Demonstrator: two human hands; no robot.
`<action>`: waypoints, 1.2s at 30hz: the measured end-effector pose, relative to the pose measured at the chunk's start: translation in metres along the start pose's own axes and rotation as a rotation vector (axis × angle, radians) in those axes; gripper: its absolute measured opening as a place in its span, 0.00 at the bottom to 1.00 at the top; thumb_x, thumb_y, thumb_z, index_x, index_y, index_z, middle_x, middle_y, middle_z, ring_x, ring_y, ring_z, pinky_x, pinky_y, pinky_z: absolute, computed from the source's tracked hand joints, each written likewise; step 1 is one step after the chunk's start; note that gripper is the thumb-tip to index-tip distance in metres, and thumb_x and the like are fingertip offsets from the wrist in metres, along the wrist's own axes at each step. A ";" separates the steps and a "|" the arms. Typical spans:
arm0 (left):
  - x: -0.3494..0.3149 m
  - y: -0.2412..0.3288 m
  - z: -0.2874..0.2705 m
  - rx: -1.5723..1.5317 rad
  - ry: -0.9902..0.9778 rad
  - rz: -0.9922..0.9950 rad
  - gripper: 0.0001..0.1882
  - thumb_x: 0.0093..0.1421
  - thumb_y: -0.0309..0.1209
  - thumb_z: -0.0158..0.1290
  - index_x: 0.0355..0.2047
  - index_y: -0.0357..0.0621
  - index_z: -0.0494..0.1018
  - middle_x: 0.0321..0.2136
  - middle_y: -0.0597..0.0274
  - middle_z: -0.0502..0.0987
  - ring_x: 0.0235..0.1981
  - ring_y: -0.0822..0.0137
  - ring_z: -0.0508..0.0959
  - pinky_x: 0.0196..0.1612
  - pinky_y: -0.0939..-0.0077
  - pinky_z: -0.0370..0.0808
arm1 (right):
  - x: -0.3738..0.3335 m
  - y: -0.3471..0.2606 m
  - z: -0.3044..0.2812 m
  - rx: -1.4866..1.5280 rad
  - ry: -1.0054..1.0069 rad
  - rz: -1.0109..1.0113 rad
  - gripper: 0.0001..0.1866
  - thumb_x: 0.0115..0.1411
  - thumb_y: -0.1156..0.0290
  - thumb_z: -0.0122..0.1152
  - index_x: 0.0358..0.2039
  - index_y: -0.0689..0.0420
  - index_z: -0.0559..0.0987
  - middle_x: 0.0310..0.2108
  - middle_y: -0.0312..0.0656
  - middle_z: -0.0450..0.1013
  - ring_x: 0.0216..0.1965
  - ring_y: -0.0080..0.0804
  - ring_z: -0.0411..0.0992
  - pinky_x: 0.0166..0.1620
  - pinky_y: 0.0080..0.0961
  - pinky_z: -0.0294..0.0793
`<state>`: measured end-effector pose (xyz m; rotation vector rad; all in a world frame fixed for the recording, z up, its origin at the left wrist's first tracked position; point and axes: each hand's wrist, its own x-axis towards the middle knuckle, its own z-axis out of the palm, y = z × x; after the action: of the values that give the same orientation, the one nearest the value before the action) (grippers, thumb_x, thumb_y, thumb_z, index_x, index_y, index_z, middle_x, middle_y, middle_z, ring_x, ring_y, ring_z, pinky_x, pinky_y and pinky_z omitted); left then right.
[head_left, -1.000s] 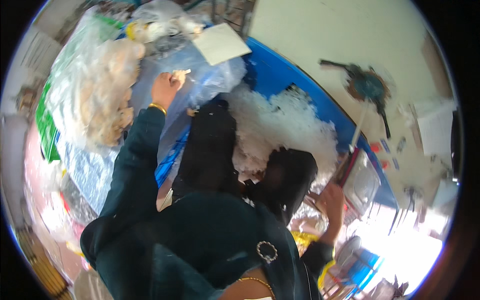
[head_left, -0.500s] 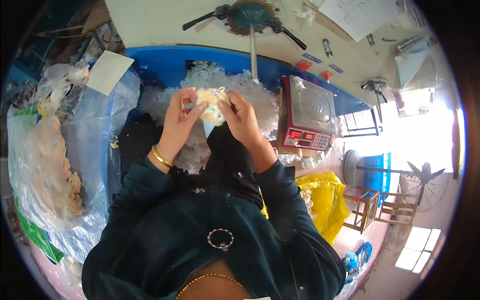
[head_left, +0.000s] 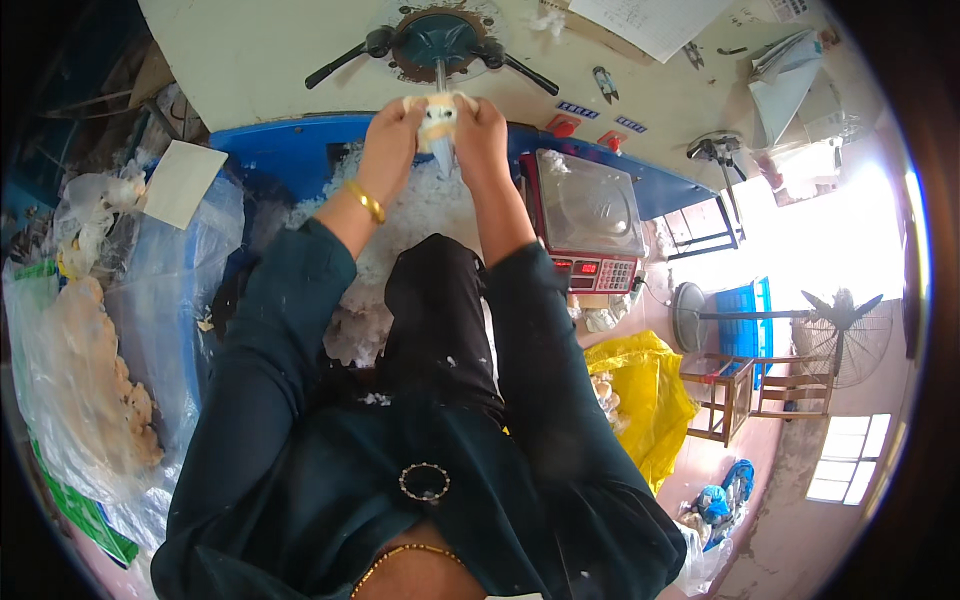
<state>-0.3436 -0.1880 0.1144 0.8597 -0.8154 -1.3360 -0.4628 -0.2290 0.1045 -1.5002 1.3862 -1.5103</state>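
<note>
A small cream-and-yellow plush toy [head_left: 438,118] with dark eyes is pinched between both my hands, held up by its two sides. My left hand [head_left: 390,145], with a gold bangle at the wrist, closes on its left edge. On the opposite edge my right hand [head_left: 482,140] grips it with thumb and fingers. A pale bluish piece [head_left: 443,155] hangs below the toy. Directly behind the toy is a thin metal tube [head_left: 440,76] that comes out of a machine panel; whether its end is inside the toy is hidden.
White fibre stuffing [head_left: 425,215] fills the space below my hands. Black handles [head_left: 335,68] flank the tube. To the right stands a red scale [head_left: 588,205]; a yellow bag [head_left: 640,400] lies below it. At left, a clear plastic bag [head_left: 85,370] holds several cream pieces.
Both hands have moved forward with the plush toy, from over the stuffing to the metal tube. The toy's face has turned more upright, and the view has shifted slightly.
</note>
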 end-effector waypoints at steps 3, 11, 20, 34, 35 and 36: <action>0.018 -0.003 0.005 0.033 -0.004 0.075 0.10 0.67 0.34 0.49 0.34 0.40 0.74 0.22 0.69 0.73 0.20 0.80 0.67 0.23 0.84 0.63 | 0.009 -0.001 0.012 0.131 0.015 0.096 0.14 0.61 0.65 0.59 0.30 0.67 0.76 0.22 0.50 0.72 0.24 0.31 0.70 0.31 0.31 0.70; -0.063 0.021 0.012 0.419 -0.115 0.236 0.22 0.67 0.33 0.48 0.58 0.42 0.59 0.37 0.54 0.76 0.25 0.68 0.78 0.26 0.74 0.77 | -0.039 -0.029 -0.019 -0.002 -0.050 -0.016 0.10 0.63 0.69 0.57 0.33 0.65 0.75 0.22 0.44 0.72 0.23 0.25 0.68 0.28 0.25 0.68; -0.062 -0.014 0.008 0.613 -0.335 0.532 0.30 0.63 0.22 0.50 0.64 0.49 0.54 0.56 0.49 0.66 0.53 0.56 0.71 0.51 0.69 0.72 | -0.054 -0.017 -0.042 0.238 -0.234 0.012 0.07 0.66 0.71 0.53 0.38 0.62 0.75 0.30 0.34 0.72 0.31 0.16 0.67 0.34 0.15 0.68; -0.074 0.017 0.003 0.507 -0.514 0.167 0.37 0.61 0.20 0.50 0.66 0.52 0.46 0.49 0.50 0.68 0.27 0.66 0.77 0.32 0.71 0.77 | -0.071 -0.050 -0.045 0.302 -0.187 0.165 0.22 0.70 0.53 0.44 0.49 0.60 0.69 0.39 0.41 0.72 0.36 0.26 0.70 0.41 0.24 0.71; -0.073 0.009 0.014 0.553 -0.475 0.332 0.35 0.62 0.19 0.47 0.65 0.51 0.46 0.45 0.52 0.71 0.28 0.68 0.78 0.32 0.74 0.78 | -0.060 -0.028 -0.055 0.233 -0.209 0.098 0.23 0.70 0.51 0.44 0.49 0.59 0.70 0.39 0.40 0.72 0.33 0.24 0.71 0.34 0.21 0.73; -0.072 0.005 0.018 0.545 -0.465 0.290 0.35 0.62 0.18 0.48 0.65 0.51 0.46 0.45 0.52 0.71 0.28 0.68 0.78 0.31 0.75 0.78 | -0.062 -0.039 -0.062 0.228 -0.234 0.132 0.23 0.70 0.51 0.44 0.51 0.58 0.70 0.38 0.41 0.73 0.33 0.24 0.72 0.31 0.21 0.73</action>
<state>-0.3622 -0.1166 0.1266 0.8076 -1.6561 -1.0757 -0.5000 -0.1445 0.1315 -1.3672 1.1144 -1.3155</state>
